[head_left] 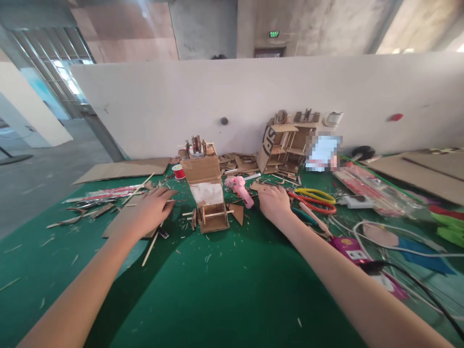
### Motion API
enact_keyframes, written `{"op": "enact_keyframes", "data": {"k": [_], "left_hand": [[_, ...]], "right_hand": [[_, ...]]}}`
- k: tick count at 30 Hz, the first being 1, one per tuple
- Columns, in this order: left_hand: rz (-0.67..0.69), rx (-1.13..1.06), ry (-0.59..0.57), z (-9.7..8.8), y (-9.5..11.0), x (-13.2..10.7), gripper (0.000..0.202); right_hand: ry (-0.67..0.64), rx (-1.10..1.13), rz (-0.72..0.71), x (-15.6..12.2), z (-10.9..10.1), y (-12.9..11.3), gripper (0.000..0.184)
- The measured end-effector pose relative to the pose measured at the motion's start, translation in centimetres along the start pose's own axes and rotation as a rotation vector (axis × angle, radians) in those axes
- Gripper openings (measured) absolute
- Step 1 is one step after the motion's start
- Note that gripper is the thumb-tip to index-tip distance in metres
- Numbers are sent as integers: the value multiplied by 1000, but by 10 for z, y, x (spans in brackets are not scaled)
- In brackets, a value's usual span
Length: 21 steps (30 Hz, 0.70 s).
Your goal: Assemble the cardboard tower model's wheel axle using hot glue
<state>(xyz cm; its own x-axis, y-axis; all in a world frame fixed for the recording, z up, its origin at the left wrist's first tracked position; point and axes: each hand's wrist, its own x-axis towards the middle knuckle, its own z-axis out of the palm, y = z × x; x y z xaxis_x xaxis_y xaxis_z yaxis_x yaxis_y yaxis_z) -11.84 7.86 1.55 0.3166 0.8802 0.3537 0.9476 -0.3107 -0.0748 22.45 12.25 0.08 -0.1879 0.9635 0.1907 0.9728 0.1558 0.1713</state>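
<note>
My left hand [154, 209] lies over a flat cardboard piece [118, 217] and thin wooden sticks [149, 249], fingers stretched forward and apart, gripping nothing I can see. Further right, my right hand [273, 200] rests with its fingers extended at a small cardboard scrap [256, 185]. Between the hands stands a cardboard model [201, 171] with a stick axle through its low box front and wheel-like parts on top. A pink glue gun [239, 189] lies just left of my right hand. Red handles [319, 205] and yellow handles [322, 195] of hand tools lie on its right.
A second cardboard structure [277, 147] with shelves stands at the back, beside a pixelated bright screen [322, 152]. A red thread spool [178, 171] is behind my left hand. On the right are a purple power strip [348, 246], cables and bagged sticks [377, 186]. A white partition [174, 106] bounds the green table.
</note>
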Motion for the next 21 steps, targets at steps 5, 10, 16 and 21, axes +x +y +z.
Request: {"op": "enact_keyframes", "data": {"k": [5, 10, 16, 21], "left_hand": [[2, 28, -25, -8, 8, 0, 36], [-13, -12, -4, -6, 8, 0, 35], [-165, 64, -26, -3, -7, 0, 36], [-360, 100, -132, -1, -33, -11, 44]], "right_hand": [[62, -3, -15, 2, 7, 5, 28], [125, 2, 14, 3, 11, 7, 29], [176, 14, 62, 2, 9, 9, 31], [113, 43, 1, 2, 12, 11, 24]]}}
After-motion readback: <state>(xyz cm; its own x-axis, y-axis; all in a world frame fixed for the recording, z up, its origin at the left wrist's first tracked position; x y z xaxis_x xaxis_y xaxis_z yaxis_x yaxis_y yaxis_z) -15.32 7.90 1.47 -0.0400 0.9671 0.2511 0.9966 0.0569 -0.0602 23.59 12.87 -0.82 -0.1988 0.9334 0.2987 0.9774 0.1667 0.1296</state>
